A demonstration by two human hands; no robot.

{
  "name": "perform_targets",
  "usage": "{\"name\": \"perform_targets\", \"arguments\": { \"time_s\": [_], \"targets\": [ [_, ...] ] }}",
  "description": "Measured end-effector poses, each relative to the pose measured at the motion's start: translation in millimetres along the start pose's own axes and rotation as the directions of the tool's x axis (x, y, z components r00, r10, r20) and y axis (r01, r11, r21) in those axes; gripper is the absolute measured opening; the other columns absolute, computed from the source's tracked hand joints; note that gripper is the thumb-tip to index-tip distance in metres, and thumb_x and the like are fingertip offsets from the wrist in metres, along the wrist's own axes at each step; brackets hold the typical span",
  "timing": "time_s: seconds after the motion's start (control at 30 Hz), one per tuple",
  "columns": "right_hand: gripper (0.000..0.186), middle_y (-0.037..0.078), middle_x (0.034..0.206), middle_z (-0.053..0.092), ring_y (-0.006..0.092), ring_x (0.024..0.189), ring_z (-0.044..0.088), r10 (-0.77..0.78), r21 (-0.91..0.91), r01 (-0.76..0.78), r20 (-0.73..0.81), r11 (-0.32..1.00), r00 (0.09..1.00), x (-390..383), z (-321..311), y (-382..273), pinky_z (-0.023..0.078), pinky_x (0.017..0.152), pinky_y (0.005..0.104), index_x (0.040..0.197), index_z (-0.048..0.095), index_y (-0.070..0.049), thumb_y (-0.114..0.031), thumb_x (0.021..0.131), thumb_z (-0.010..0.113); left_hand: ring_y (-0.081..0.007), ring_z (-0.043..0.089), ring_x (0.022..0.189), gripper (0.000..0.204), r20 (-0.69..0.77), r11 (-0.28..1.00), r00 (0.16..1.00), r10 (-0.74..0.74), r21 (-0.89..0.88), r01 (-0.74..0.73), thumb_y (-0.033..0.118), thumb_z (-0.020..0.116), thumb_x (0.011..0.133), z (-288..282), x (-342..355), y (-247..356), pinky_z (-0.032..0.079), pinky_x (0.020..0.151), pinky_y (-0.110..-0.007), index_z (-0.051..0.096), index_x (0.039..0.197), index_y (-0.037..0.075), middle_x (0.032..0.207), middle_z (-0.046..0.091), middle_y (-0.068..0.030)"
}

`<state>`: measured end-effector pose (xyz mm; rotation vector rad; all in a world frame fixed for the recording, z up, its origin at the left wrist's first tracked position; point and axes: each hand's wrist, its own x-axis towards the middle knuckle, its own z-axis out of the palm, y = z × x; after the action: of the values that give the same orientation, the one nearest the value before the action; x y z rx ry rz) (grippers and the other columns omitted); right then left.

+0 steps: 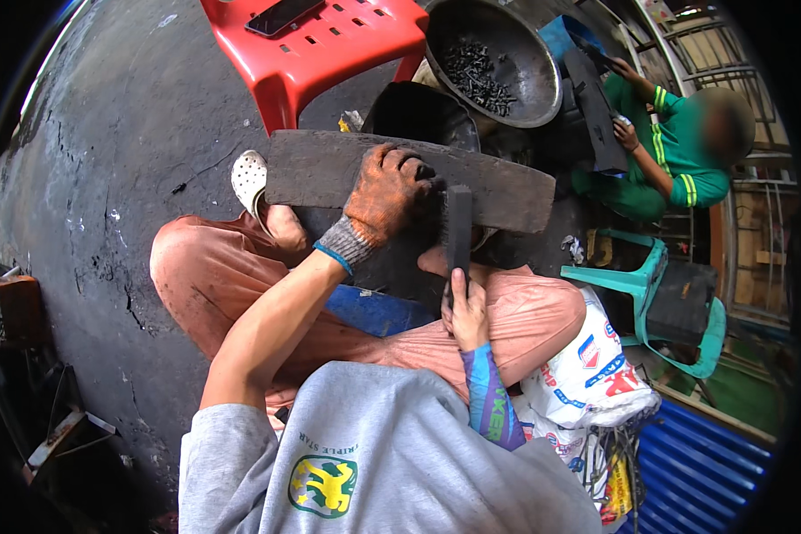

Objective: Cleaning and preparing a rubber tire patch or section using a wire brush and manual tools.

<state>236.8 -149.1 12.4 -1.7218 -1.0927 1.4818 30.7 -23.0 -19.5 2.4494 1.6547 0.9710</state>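
A long, dark wooden board (316, 169) lies crosswise in front of my crossed legs. My left hand (387, 196), in an orange-coated glove with a grey cuff, is closed on the board's middle with its fingers curled. Whatever those fingers hold is hidden, though something dark shows beside them. Bare, my right hand (467, 311) grips the lower end of a dark, flat, bar-like tool (457, 227). Its index finger lies along the tool, whose upper end overlaps the board just right of the glove.
Past the board stand a black bucket (418, 111) and a wide metal bowl (534, 76) holding many small dark pieces. A red plastic stool (329, 44) carries a phone (283, 16). At right are a co-worker in green (685, 151), a teal stool (632, 280) and white sacks (587, 374).
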Motion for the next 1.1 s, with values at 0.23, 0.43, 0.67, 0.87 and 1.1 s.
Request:
{"name": "perform_targets", "arguments": {
  "time_s": [0.23,0.43,0.67,0.87,1.1],
  "targets": [
    [0.055,0.001,0.051,0.040,0.0099,0.037,0.038,-0.134,0.045,0.138,-0.090,0.989,0.987,37.1,3.2,-57.5,0.032,0.035,0.0254,0.083,0.050,-0.006,-0.058,0.103,0.049,-0.0296,0.057,0.122,0.028,-0.058,0.998,0.998,-0.005,-0.070,0.001,0.035,0.065,0.088,-5.3,-1.9,9.2,0.039,0.109,-0.050,0.076,0.112,0.023,0.122,0.067,-0.0046],
    [0.057,0.003,0.049,0.040,0.0131,0.034,0.040,-0.142,-0.048,0.137,-0.124,0.989,0.982,51.1,26.0,-23.6,0.033,0.034,0.0280,0.078,0.048,-0.007,-0.057,0.104,0.048,-0.0307,0.057,0.121,0.024,0.001,0.998,1.000,0.016,0.056,-0.016,0.031,0.066,0.087,5.1,-2.4,3.0,0.042,0.106,-0.049,0.077,0.105,0.019,0.119,0.067,-0.0069],
    [0.055,0.000,0.050,0.038,0.0103,0.035,0.036,0.060,0.035,-0.057,-0.101,0.998,0.993,-2.6,0.6,-0.7,0.032,0.034,0.0254,0.084,0.048,-0.007,-0.058,0.104,0.046,-0.0265,0.055,0.126,0.032,0.018,0.999,1.000,0.000,-0.039,0.001,0.029,0.066,0.087,-2.1,-2.7,3.6,0.038,0.111,-0.050,0.073,0.118,0.028,0.123,0.066,-0.0010],
    [0.053,0.000,0.050,0.040,0.0089,0.037,0.039,-0.022,0.095,0.031,-0.100,0.995,0.995,22.1,3.7,-37.5,0.032,0.035,0.0240,0.084,0.049,-0.007,-0.056,0.104,0.048,-0.0259,0.054,0.129,0.035,-0.011,0.994,1.000,-0.015,-0.104,0.013,0.036,0.071,0.087,-6.9,-3.8,10.1,0.035,0.112,-0.051,0.072,0.120,0.028,0.123,0.066,0.0000],
    [0.053,0.000,0.051,0.043,0.0086,0.037,0.041,-0.081,0.156,0.076,0.025,0.985,0.996,63.3,32.4,-39.6,0.032,0.035,0.0239,0.083,0.050,-0.006,-0.056,0.102,0.052,-0.0261,0.054,0.128,0.034,0.019,0.996,1.000,-0.018,-0.083,0.020,0.033,0.070,0.085,0.6,-7.8,8.7,0.036,0.112,-0.050,0.073,0.117,0.024,0.123,0.066,-0.0009]
  ]
}}
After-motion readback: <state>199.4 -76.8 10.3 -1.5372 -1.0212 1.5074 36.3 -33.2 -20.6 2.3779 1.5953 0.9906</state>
